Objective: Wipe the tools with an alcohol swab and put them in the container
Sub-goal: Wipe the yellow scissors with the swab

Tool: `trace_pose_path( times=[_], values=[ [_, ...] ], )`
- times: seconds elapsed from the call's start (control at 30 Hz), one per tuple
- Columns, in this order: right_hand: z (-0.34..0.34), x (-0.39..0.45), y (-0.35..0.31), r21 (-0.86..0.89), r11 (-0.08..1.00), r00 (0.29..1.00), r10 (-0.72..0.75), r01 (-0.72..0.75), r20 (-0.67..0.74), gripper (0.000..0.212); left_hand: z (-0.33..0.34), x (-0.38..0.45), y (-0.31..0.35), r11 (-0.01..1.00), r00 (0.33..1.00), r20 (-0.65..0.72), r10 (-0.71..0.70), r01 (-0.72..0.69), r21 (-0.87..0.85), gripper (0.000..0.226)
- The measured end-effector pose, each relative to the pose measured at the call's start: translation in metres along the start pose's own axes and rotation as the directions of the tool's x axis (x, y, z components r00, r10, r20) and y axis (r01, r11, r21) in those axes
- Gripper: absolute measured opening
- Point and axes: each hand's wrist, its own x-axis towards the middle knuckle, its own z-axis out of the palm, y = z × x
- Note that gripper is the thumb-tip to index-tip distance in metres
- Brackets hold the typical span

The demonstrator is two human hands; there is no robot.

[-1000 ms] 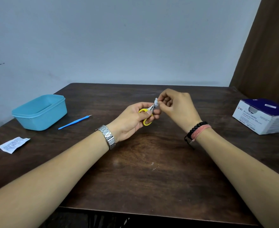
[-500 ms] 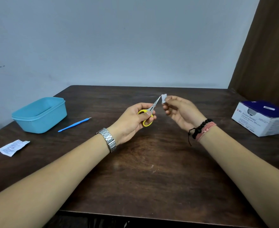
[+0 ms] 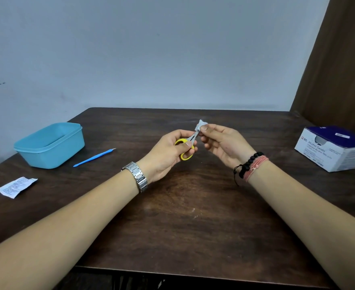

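My left hand [image 3: 169, 152] grips small scissors [image 3: 187, 146] by their yellow handles above the middle of the table, blades pointing up and right. My right hand [image 3: 222, 144] pinches a small white alcohol swab [image 3: 201, 124] around the blade tips. A light blue plastic container [image 3: 50, 145] stands open at the left. A thin blue tool [image 3: 94, 157] lies on the table just right of the container.
The dark wooden table [image 3: 193, 216] ends at a near edge below my forearms. A white swab wrapper [image 3: 15, 186] lies at the left front. A blue and white box of alcohol swabs [image 3: 335, 148] sits at the far right. A wall is behind the table.
My right hand drew the swab off the blades half a second ago, and now the swab is back on the blade tips. My left hand has kept hold of the scissors.
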Motion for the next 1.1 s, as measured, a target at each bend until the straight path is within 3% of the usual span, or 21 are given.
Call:
trace_pose_path(
  times=[0.63,1.1],
  values=[
    [0.0037,-0.0006,0.0014,-0.078,0.996,0.999,-0.042,0.042,0.013,0.007,-0.0004,-0.0001,-0.0029,0.989,0.998,-0.002,0.058,-0.058,0.136,0.021],
    [0.0042,-0.0002,0.0005,-0.060,0.994,0.996,-0.093,0.094,0.008,0.007,0.0005,-0.0005,-0.0041,0.989,0.998,-0.002,0.064,-0.063,0.133,0.017]
  ],
)
